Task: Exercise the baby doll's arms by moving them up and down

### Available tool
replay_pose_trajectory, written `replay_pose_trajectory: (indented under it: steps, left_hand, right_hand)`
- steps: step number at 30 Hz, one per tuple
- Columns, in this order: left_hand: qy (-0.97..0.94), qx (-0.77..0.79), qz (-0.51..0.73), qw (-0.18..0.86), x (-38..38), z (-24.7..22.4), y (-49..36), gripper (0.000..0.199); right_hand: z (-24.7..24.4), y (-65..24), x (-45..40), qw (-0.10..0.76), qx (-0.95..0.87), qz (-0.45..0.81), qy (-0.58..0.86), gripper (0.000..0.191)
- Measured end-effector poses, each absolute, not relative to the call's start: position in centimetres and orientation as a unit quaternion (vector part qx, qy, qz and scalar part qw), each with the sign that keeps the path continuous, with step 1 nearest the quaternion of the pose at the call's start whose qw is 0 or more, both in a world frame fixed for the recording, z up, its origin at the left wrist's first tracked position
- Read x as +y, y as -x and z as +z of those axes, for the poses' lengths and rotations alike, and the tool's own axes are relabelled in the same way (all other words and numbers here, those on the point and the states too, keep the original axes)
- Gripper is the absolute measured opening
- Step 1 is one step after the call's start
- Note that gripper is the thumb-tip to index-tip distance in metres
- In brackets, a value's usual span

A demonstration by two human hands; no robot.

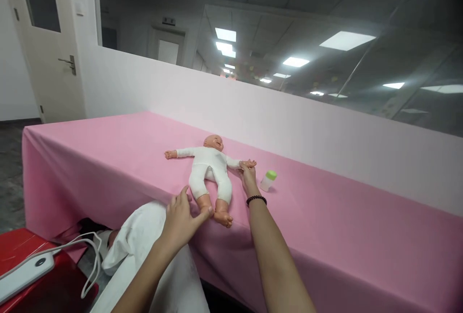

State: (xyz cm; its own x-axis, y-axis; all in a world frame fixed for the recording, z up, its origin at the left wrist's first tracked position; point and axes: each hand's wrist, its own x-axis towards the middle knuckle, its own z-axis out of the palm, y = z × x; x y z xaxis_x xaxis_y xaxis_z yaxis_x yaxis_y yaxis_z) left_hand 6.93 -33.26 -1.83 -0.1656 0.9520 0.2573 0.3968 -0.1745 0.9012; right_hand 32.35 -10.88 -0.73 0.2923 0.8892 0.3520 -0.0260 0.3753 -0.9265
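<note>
Doll position logged from head camera: baby doll [209,170] in white long-sleeved bodysuit lay on its back on a table with a pink cloth [108,158], head toward the far side, arms out, bare feet toward the person. It sat about mid-table, nearer the cloth's front edge than its left end.

Left hand [180,221] was open wide, fingers raised and spread, with the thumb stretched across to touch the doll's lower leg near the foot; no closed grip seen. Right hand [248,178] was narrowed around the doll's outstretched left hand, fingers curled over it, holding it against the cloth. Dark beaded bracelet [256,200] sat on the right wrist.

Feeding bottle [268,181] with green cap stood just beside the right hand, apart from the doll, tilted slightly. White fabric [144,236] bunched below the table edge, close under the left forearm. At lower left, white plug strip [25,274] rested on a red surface [61,284], its white cable [90,255] looped beside it. Beyond the table ran a pale partition [289,115] topped by glass reflecting ceiling lights; door [47,47] with lever handle stood at far left.
</note>
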Motion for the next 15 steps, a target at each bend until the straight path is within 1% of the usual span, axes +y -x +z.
replay_pose_trajectory:
  steps: [2, 4, 7, 9, 12, 15]
  left_hand:
    - [-0.579, 0.558, 0.499, 0.324, -33.5, -2.4, -7.7, 0.095]
    - [-0.572, 0.523, 0.506, 0.379, -33.4, -3.5, -8.4, 0.094]
    - [-0.536, 0.483, 0.544, 0.428, -32.9, -4.9, -9.0, 0.079]
    - [-0.512, 0.478, 0.578, 0.419, -32.7, -5.0, -8.5, 0.065]
    - [-0.505, 0.494, 0.607, 0.364, -32.8, -3.8, -6.8, 0.043]
    - [-0.526, 0.502, 0.615, 0.305, -32.5, -1.8, -5.1, 0.030]
  right_hand:
    - [-0.3, -32.2, -11.1, 0.680, -0.473, 0.348, 0.439, 0.066]
    - [0.0, -32.2, -11.3, 0.688, -0.465, 0.352, 0.432, 0.069]
    - [0.1, -32.2, -11.4, 0.697, -0.462, 0.354, 0.420, 0.065]
    - [0.1, -32.3, -11.4, 0.705, -0.457, 0.351, 0.414, 0.066]
    - [0.1, -32.4, -11.2, 0.721, -0.445, 0.337, 0.411, 0.076]
    - [0.4, -32.2, -10.8, 0.733, -0.444, 0.312, 0.410, 0.080]
